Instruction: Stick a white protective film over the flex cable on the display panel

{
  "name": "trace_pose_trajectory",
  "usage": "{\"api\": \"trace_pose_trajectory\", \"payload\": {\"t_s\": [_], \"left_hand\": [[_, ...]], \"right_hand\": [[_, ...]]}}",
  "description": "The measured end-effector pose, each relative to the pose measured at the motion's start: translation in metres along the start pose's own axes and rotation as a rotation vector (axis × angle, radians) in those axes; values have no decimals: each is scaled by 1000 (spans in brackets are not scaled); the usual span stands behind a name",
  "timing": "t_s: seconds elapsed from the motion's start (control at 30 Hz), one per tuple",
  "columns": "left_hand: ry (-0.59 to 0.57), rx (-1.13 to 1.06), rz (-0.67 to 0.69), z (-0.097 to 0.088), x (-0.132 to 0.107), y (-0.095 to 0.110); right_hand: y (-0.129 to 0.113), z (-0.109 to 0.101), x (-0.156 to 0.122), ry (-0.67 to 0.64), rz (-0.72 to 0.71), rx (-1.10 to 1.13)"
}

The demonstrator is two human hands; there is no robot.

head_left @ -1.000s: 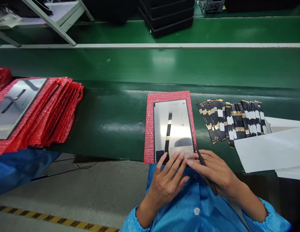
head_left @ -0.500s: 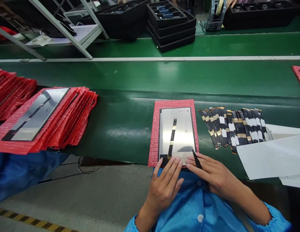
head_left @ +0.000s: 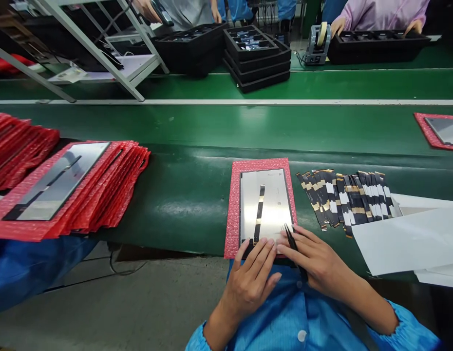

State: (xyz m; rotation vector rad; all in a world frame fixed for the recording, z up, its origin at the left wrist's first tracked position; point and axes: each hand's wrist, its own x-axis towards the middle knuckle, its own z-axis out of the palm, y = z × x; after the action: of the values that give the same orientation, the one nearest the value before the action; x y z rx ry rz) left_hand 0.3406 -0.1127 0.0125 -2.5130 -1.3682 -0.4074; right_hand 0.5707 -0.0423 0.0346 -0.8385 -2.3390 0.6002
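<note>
A display panel (head_left: 272,204) with a silvery back lies on a red bubble-wrap sheet (head_left: 232,214) in front of me. A black and gold flex cable (head_left: 260,210) runs lengthwise along the panel. My left hand (head_left: 250,282) rests with its fingers stretched out over the panel's near edge, by the cable's lower end. My right hand (head_left: 319,263) holds black tweezers (head_left: 290,239) between thumb and fingers. Its fingertips touch the panel's near right corner. The tweezers' tips are a little apart and point away from me over the panel.
Several flex cables (head_left: 343,200) lie fanned out on the right, beside white sheets (head_left: 405,239). Red bubble-wrap pouches with panels (head_left: 113,190) are piled left. Across the green bench stand black trays (head_left: 255,63), a tape dispenser (head_left: 317,44) and co-workers. Another wrapped panel (head_left: 445,129) lies far right.
My view has tilted up slightly, showing more of the co-workers. The tweezers in my right hand have shifted a little left, and their tips now show apart. My left hand stays on the panel's near edge.
</note>
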Motion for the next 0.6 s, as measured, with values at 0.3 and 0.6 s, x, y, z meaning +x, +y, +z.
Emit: {"api": "trace_pose_trajectory", "payload": {"t_s": [0.3, 0.6], "left_hand": [[14, -41, 51, 2, 15, 1], [32, -74, -61, 4, 11, 0]], "right_hand": [[12, -4, -10, -118, -107, -216], [13, -10, -24, -240, -162, -339]]}}
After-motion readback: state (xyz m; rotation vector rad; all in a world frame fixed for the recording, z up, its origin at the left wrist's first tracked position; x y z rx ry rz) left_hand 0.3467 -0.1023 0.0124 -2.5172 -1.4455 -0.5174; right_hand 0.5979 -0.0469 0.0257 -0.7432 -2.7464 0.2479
